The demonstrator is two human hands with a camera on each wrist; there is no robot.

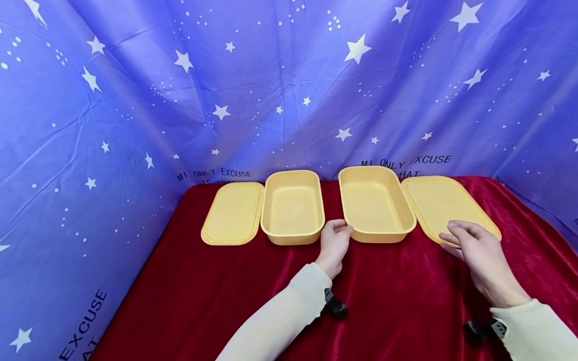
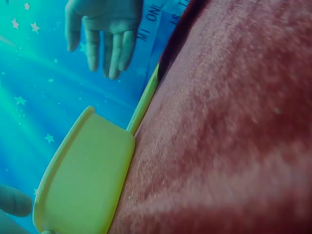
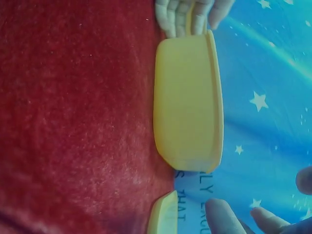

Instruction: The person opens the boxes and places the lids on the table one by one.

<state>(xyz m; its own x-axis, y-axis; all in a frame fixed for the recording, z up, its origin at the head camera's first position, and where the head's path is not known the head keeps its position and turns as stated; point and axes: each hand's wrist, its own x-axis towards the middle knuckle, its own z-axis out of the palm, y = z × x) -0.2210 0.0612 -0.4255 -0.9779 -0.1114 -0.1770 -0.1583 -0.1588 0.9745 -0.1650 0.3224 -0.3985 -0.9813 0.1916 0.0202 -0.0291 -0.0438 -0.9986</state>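
Two yellow rectangular boxes stand without lids: a right box [image 1: 377, 205] and a left box [image 1: 292, 205]. My left hand [image 1: 333, 245] is at the near left corner of the right box, its fingertips touching the outer wall. In the left wrist view the thumb [image 2: 14, 201] is apart from the box rim. Over the near edge of the right lid [image 1: 444, 200] hovers my right hand [image 1: 480, 255], holding nothing. Its fingers [image 2: 114, 51] hang loosely extended in the left wrist view. The right lid lies flat beside the right box.
A left lid [image 1: 232, 213] lies flat against the left side of the left box. Everything rests on a dark red velvet cloth [image 1: 397, 301]. Behind and to the left hangs a blue curtain [image 1: 280, 75] with white stars. Both wrists wear black straps.
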